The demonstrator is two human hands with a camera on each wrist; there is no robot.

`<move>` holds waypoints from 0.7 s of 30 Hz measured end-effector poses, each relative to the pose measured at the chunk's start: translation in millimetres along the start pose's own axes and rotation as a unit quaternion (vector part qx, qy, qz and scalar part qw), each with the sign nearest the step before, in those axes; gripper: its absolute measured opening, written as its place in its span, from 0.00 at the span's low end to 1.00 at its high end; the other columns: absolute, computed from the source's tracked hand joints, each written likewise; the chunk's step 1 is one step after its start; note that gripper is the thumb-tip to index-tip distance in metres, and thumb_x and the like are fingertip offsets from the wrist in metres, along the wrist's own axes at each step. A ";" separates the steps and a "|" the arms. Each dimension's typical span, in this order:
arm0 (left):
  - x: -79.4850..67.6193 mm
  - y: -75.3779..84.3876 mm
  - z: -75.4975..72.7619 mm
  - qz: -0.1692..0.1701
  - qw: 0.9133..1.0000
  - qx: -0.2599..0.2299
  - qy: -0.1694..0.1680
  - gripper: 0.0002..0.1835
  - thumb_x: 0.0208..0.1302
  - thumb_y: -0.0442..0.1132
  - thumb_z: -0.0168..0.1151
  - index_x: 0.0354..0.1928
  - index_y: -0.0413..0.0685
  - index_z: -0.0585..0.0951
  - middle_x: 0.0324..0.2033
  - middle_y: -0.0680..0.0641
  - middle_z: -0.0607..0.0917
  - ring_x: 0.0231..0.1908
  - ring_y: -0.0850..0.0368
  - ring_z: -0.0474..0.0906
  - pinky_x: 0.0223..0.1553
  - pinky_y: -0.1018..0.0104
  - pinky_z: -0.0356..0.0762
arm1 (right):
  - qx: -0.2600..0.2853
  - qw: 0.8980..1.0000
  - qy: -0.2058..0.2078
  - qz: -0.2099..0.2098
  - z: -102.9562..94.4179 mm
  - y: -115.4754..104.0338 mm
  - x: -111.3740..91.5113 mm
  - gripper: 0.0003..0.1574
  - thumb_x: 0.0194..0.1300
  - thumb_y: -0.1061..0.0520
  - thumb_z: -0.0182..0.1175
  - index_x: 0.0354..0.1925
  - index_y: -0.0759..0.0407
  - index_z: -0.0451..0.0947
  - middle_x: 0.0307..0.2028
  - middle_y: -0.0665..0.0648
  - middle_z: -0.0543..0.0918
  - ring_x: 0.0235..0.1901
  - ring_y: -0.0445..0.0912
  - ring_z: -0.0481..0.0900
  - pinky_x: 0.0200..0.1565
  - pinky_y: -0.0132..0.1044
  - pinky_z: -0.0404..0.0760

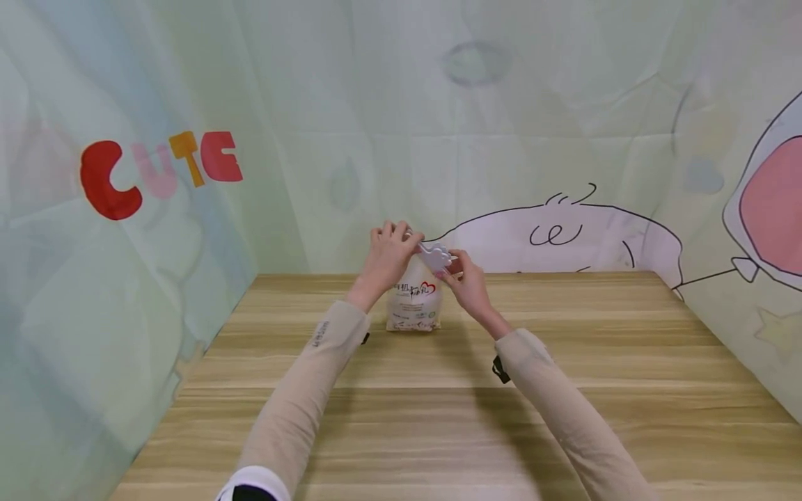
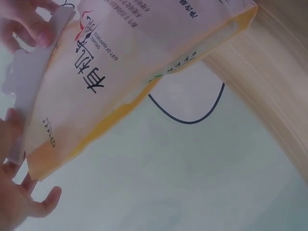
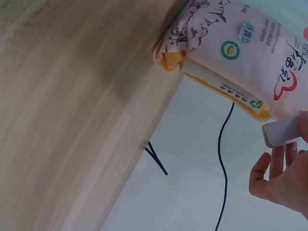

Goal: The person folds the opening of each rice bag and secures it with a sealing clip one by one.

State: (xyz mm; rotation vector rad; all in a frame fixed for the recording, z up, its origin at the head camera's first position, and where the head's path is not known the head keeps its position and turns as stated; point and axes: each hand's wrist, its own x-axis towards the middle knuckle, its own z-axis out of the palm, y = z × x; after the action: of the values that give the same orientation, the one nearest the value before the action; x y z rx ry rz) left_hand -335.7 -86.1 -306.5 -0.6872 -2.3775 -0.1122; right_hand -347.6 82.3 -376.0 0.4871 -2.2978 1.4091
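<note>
On the wooden table stands a plump, whitish printed bag (image 1: 412, 306) with a red heart and yellowish side seams. Across its top slants a pale, wavy-edged bag clip (image 1: 436, 257). My left hand (image 1: 390, 256) holds the clip's upper left end at the bag's top corner. The other end is pinched by my right hand (image 1: 468, 284), lower down. In the left wrist view the clip (image 2: 26, 79) lies along the bag's top edge, left hand below and right hand above. From the right wrist, one blunt end of the clip (image 3: 283, 132) shows by the fingers.
The wood-grain table (image 1: 401, 417) extends around the bag, its back edge close behind. Pale printed cloth (image 1: 376, 139) hangs at the back and sides, with cartoon drawings and colored letters. A dark strap (image 1: 500, 369) hangs at the right sleeve.
</note>
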 end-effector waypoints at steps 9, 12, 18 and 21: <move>1.8 6.4 2.5 -0.034 0.999 0.007 -0.021 0.14 0.60 0.32 0.51 0.45 0.55 0.78 0.40 0.45 0.75 0.43 0.49 0.67 0.48 0.50 0.61 | -0.015 1.000 0.017 -0.012 4.9 6.7 -3.9 0.12 0.54 0.59 0.62 0.36 0.66 0.75 0.35 0.65 0.82 0.34 0.53 0.78 0.32 0.37 0.75; 2.3 9.2 3.4 -0.046 0.998 0.022 -0.027 0.15 0.62 0.32 0.49 0.47 0.56 0.77 0.41 0.44 0.75 0.44 0.47 0.66 0.48 0.49 0.61 | -0.016 1.000 0.016 -0.018 5.1 6.3 -3.6 0.13 0.54 0.60 0.61 0.38 0.66 0.76 0.36 0.64 0.82 0.34 0.52 0.78 0.33 0.36 0.74; 2.9 12.4 6.9 -0.050 0.997 0.055 -0.021 0.14 0.63 0.34 0.47 0.48 0.55 0.76 0.41 0.43 0.74 0.42 0.46 0.66 0.44 0.51 0.63 | -0.015 1.000 0.011 -0.017 6.4 7.3 -1.3 0.14 0.55 0.61 0.60 0.42 0.65 0.76 0.37 0.64 0.82 0.34 0.51 0.79 0.35 0.38 0.77; 3.1 13.2 7.1 -0.049 0.997 0.061 -0.011 0.13 0.64 0.35 0.47 0.47 0.54 0.75 0.40 0.43 0.73 0.42 0.45 0.67 0.42 0.52 0.64 | -0.013 1.000 0.015 -0.015 6.7 6.4 -0.7 0.14 0.55 0.62 0.60 0.41 0.65 0.77 0.37 0.64 0.82 0.34 0.52 0.80 0.36 0.40 0.78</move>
State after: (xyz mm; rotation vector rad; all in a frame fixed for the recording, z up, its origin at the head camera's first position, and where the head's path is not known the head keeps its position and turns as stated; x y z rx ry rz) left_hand -335.1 -71.6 -311.4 -0.5175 -2.4159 -0.0006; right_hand -351.1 79.1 -383.9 0.4866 -2.2727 1.3623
